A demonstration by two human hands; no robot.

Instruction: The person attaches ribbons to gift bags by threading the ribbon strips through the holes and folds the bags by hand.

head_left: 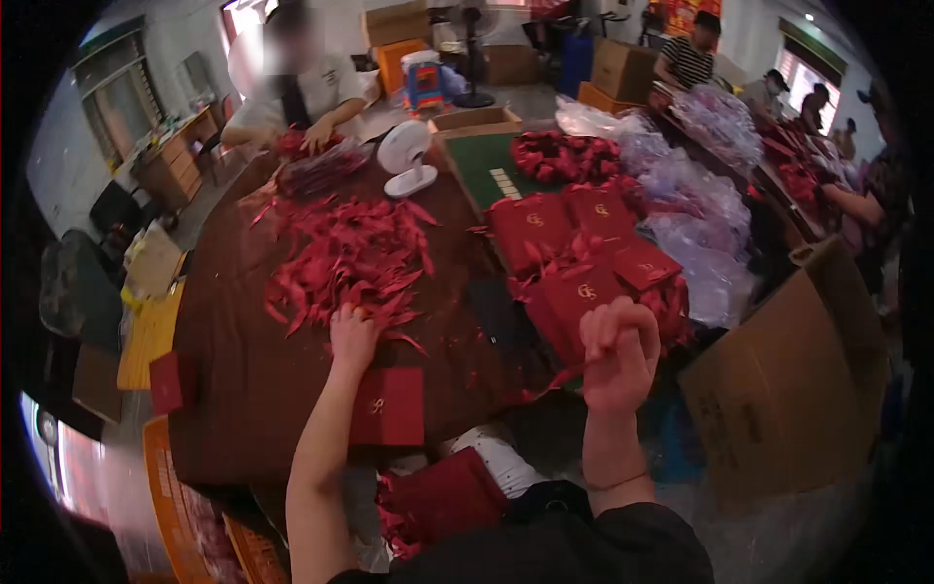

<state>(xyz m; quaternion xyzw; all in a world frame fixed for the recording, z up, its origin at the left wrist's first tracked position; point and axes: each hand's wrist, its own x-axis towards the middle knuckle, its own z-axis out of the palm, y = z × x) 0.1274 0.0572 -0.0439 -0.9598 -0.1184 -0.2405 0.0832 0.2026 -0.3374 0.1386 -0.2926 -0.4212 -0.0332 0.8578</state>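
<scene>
My left hand (353,336) reaches into the near edge of a loose pile of red ribbons (350,258), its fingertips partly hidden among them. Just below that hand a flat red box or bag with a gold mark (389,407) lies at the table's front edge. My right hand (620,352) is raised with curled fingers in front of stacked red bags with gold lettering (574,302); whether it holds anything is too small to make out. Another red bag (452,496) with ribbons rests on my lap.
A brown-covered table (233,360) bears a white fan (404,156) and a green board (472,165). Clear plastic bags (696,234) and a large cardboard box (788,380) stand right. A co-worker (311,88) handles red items across the table. An orange crate (170,506) is lower left.
</scene>
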